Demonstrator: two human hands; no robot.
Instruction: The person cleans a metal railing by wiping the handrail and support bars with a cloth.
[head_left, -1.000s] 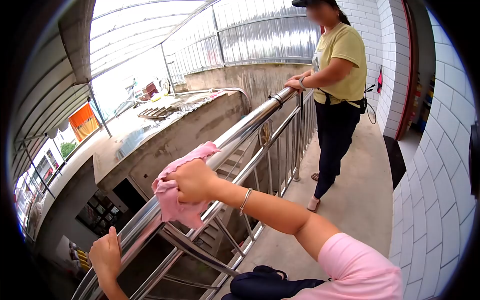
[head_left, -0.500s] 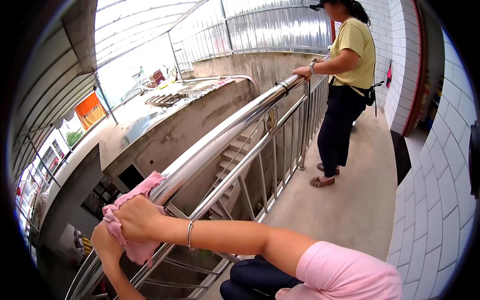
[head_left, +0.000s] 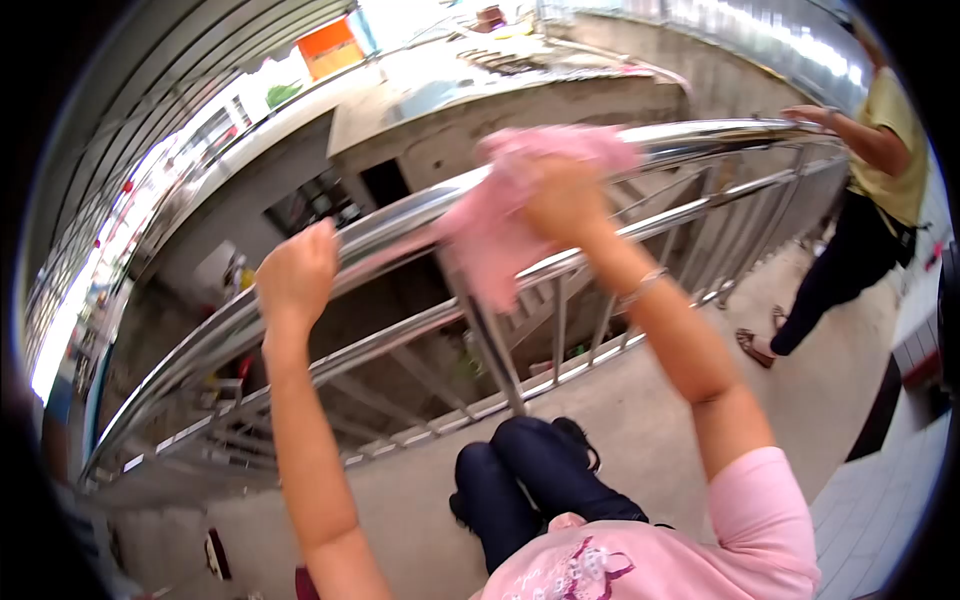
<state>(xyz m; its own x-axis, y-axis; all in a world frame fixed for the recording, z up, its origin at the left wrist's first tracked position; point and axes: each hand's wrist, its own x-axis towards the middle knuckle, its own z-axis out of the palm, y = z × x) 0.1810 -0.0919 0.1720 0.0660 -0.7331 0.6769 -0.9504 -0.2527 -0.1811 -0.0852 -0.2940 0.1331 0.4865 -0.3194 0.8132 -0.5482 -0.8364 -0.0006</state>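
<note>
A curved, shiny metal handrail [head_left: 700,140] runs across the view in front of me. My right hand [head_left: 565,200] is closed around a pink cloth [head_left: 480,225], blurred by motion, and presses it on the top of the rail. Part of the cloth hangs down over the bars. Further left, my left hand [head_left: 300,272] is wrapped round the same handrail, apart from the cloth.
Below the handrail are upright metal bars [head_left: 485,335] and a lower level with steps. A co-worker in a yellow top [head_left: 890,150] stands at the right, a hand on the rail. The concrete floor [head_left: 640,420] lies under my legs, with white wall tiles [head_left: 865,520] at the right.
The view has swung left and down. My hands, close together at the cloth before, are now apart; my right hand has carried the cloth along the rail, away from my left.
</note>
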